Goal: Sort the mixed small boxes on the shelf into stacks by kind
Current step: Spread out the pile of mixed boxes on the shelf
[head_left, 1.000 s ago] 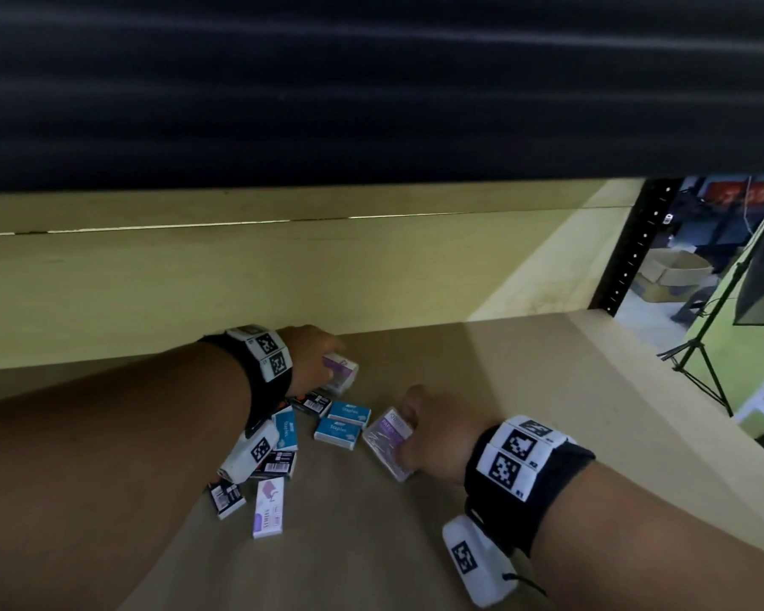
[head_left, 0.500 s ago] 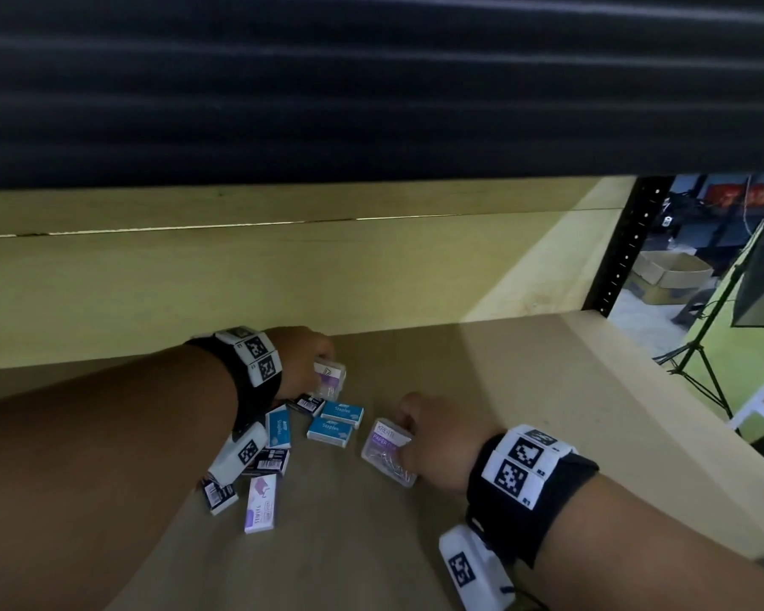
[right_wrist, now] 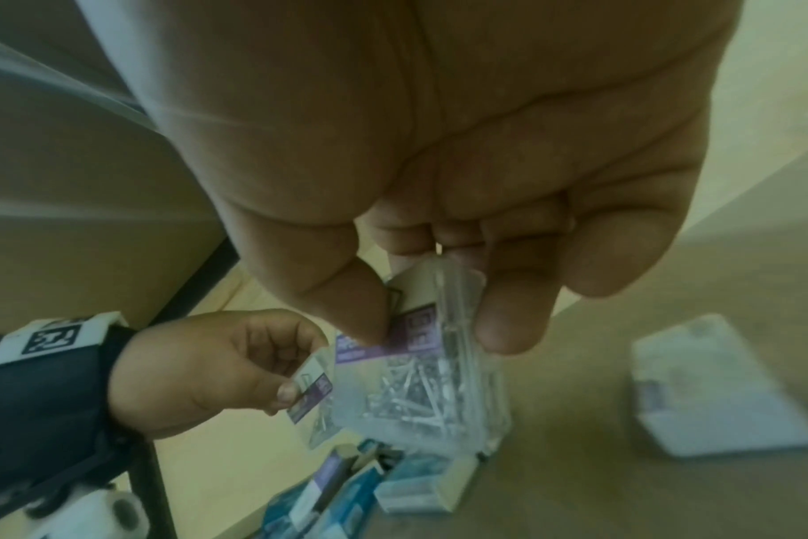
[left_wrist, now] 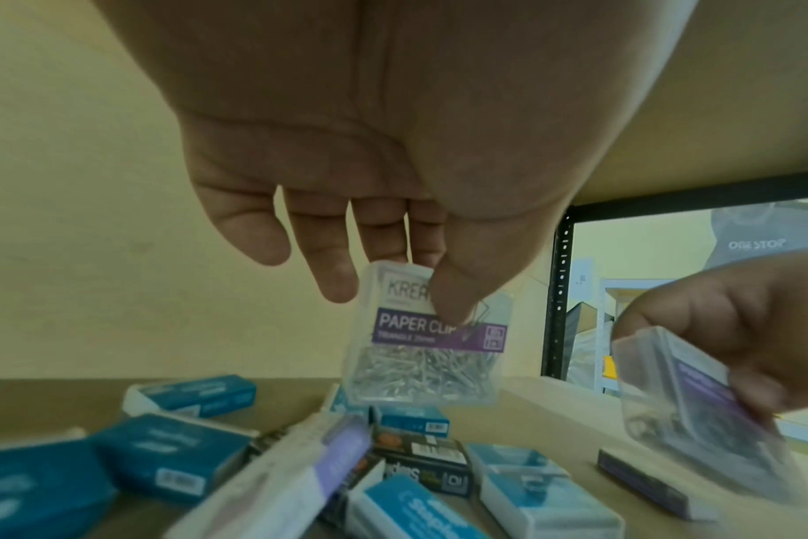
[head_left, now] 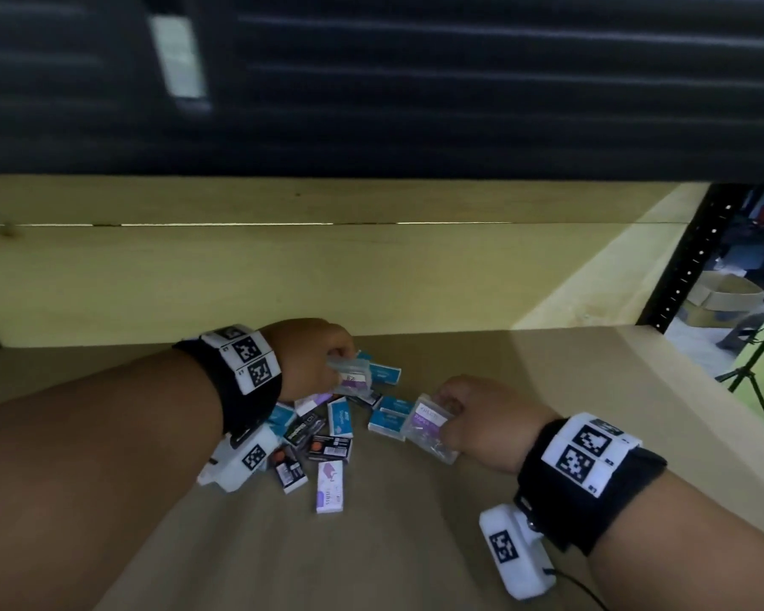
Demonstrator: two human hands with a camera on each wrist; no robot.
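Each hand, left hand and right hand, pinches 1 clear plastic paper-clip box by thumb and fingertips above the blue staple boxes at 6 o'clock, so either thin pinch could slip.

The paper-clip box is clear glossy plastic with shiny metal clips inside and a purple paper label. The blue staple boxes look like smooth printed card. The shelf is matt, pale wood board.
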